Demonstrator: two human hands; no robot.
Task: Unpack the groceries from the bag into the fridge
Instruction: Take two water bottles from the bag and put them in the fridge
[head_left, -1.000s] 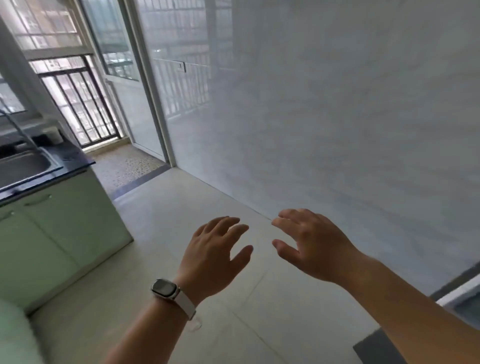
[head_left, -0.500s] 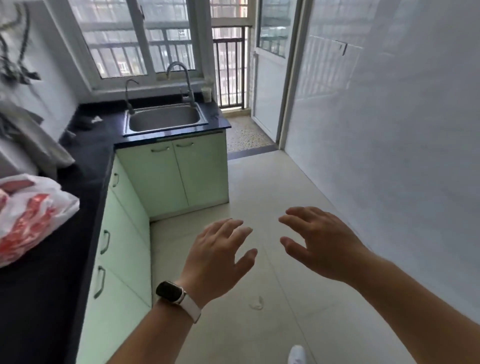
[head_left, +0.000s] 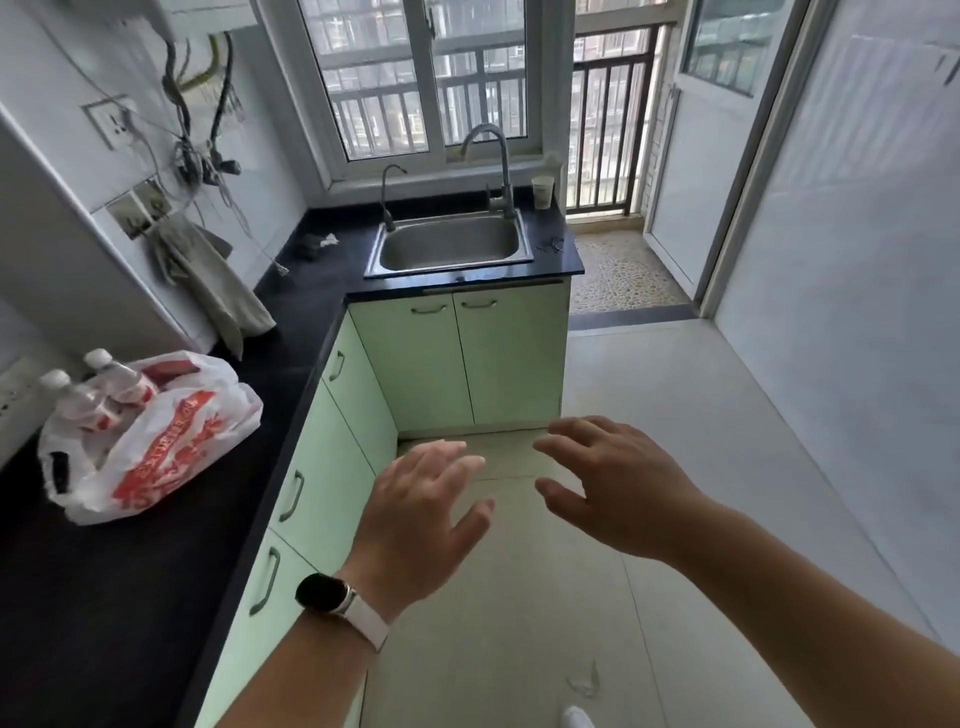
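Observation:
A white plastic grocery bag (head_left: 156, 447) with red print lies on the black counter (head_left: 156, 597) at the left. Two clear bottles (head_left: 98, 389) with white caps and red labels stick out of its top. My left hand (head_left: 415, 525), with a black watch on the wrist, hovers open over the floor to the right of the counter's edge. Beside it my right hand (head_left: 618, 483) is also open and holds nothing. Both hands are well apart from the bag. No fridge is in view.
Green cabinets (head_left: 457, 358) run under the L-shaped counter. A steel sink (head_left: 449, 247) with two taps sits below the window, a paper cup (head_left: 543, 191) at its right. A cloth (head_left: 208, 280) and loose cables hang on the left wall. A balcony door (head_left: 701, 156) stands at the back right.
The view has swung left, from the white wall to the counter. The sink and then the whole bag have come into sight. Both hands stay open and held out in front.

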